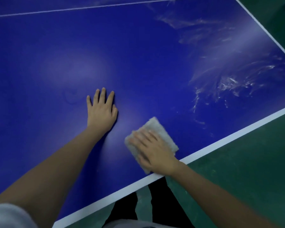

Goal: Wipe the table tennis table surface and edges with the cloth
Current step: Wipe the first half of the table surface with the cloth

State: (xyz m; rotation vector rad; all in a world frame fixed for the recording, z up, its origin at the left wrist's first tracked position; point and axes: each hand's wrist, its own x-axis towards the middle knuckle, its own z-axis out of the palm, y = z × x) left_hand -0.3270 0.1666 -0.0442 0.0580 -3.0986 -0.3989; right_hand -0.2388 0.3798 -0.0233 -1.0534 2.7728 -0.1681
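Head view looks down on the blue table tennis bench [56,55]. On its bare surface the left hand [102,111] lies flat, fingers [103,94] straight and slightly spread, holding nothing. The right hand [155,148], a little blurred, presses a fluffy white cloth [155,125] onto the bench just beside the near white edge line [229,139] — its fingers lie straight across the cloth, not curled round it. Pale smears [229,81] streak the surface toward the right corner — well apart from both hands. Green floor [245,170] shows beyond the edge.
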